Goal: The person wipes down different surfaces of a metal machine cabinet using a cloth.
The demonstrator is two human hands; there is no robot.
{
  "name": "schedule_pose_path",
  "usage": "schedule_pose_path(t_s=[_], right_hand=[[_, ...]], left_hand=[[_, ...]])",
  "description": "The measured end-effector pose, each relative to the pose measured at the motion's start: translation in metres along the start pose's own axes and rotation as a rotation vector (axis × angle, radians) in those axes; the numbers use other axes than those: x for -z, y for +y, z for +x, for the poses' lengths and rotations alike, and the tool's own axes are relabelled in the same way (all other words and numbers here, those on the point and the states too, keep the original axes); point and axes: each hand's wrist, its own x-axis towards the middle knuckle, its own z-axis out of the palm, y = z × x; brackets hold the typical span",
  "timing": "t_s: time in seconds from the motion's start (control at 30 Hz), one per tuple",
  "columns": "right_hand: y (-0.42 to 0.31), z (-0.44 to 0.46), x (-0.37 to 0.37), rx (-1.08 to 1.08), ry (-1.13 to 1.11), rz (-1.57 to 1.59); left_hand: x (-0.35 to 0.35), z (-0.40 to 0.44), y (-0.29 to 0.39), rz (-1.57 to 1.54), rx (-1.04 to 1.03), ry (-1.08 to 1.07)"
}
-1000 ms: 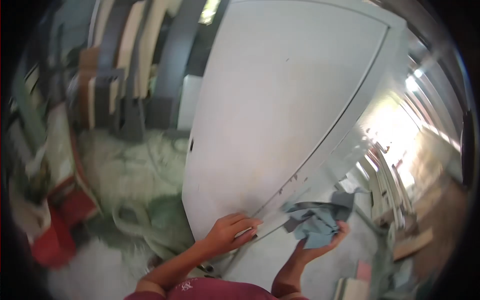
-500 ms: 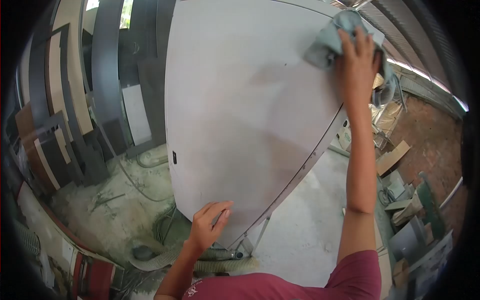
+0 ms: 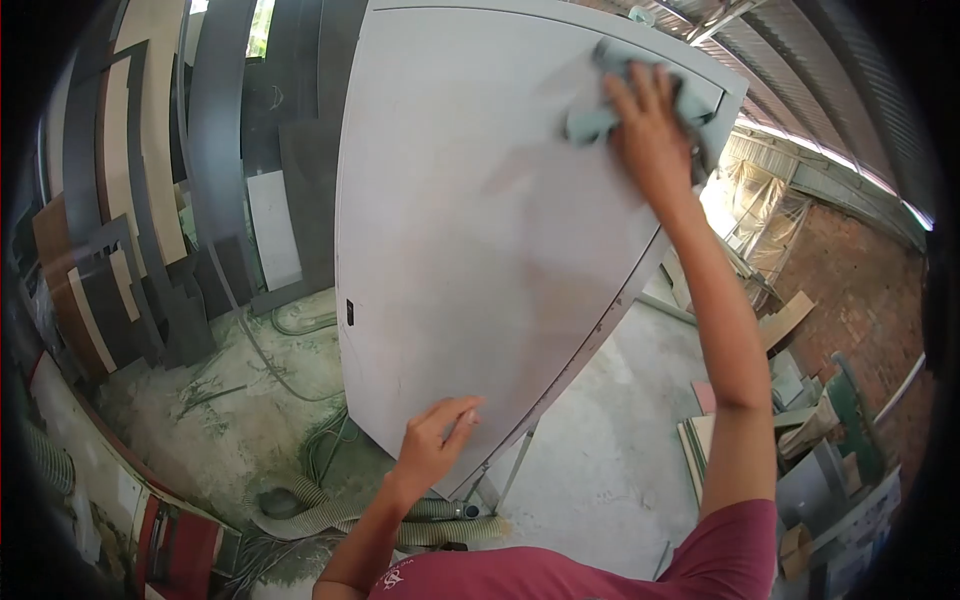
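A large pale grey door panel stands upright before me, with a small dark slot near its left edge. High on its right side, my right hand presses a grey-green cloth against the surface, slightly blurred by motion. Fingers spread over the bunched cloth hold it there. My left hand is at the panel's lower part, thumb and fingers apart, with nothing in it. Whether its fingertips touch the panel I cannot tell.
Tall dark and beige boards lean at the left. Ribbed hoses and cables lie on the floor below the panel. A red machine stands at lower left. Stacked offcuts lie at right, near a brick wall.
My right hand has swept the cloth left and slightly down across the upper panel. My left hand has shifted a little to the right, and the view has moved slightly.
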Motion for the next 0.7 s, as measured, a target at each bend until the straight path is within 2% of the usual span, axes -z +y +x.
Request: schedule_pose_path(t_s=[0.07,0.13,0.2,0.23,0.37,0.43,0.47,0.5,0.53,0.6,0.67,0.7], right_hand=[[0.001,0.009,-0.001,-0.012,0.06,-0.114],[-0.022,-0.011,-0.021,0.047,-0.116,-0.039],[-0.063,-0.084,-0.065,0.344,-0.333,-0.223],[-0.071,-0.099,-0.051,0.342,-0.331,-0.217],[-0.054,-0.106,0.01,0.574,-0.848,0.092],[0.003,-0.107,-0.063,0.143,-0.54,0.276],[0.018,-0.049,0.007,0.05,-0.518,0.308],[0.029,-0.009,0.048,-0.144,-0.611,0.205],[0.051,-0.006,0.045,-0.097,-0.266,0.046],[0.074,0.004,0.05,-0.015,0.077,-0.193],[0.061,-0.003,0.043,-0.068,0.082,-0.288],[0.052,-0.013,0.034,-0.039,0.062,-0.209]], left_hand=[[-0.017,-0.003,0.001,-0.056,-0.038,-0.062],[-0.03,-0.005,0.002,-0.043,-0.037,-0.066],[-0.041,-0.008,0.004,-0.024,-0.031,-0.075],[-0.046,-0.007,0.006,-0.013,-0.029,-0.061],[-0.067,0.001,0.004,-0.013,0.002,-0.036],[-0.076,0.006,0.006,-0.024,0.004,-0.035],[-0.075,0.01,0.007,-0.034,0.038,-0.039],[-0.075,0.018,0.008,-0.023,0.024,-0.035],[-0.074,0.027,0.008,0.017,-0.048,-0.045],[-0.076,0.045,0.014,0.041,-0.186,-0.038],[-0.075,0.082,0.032,0.041,-0.376,0.009],[-0.075,0.103,0.042,0.044,-0.487,0.035]])
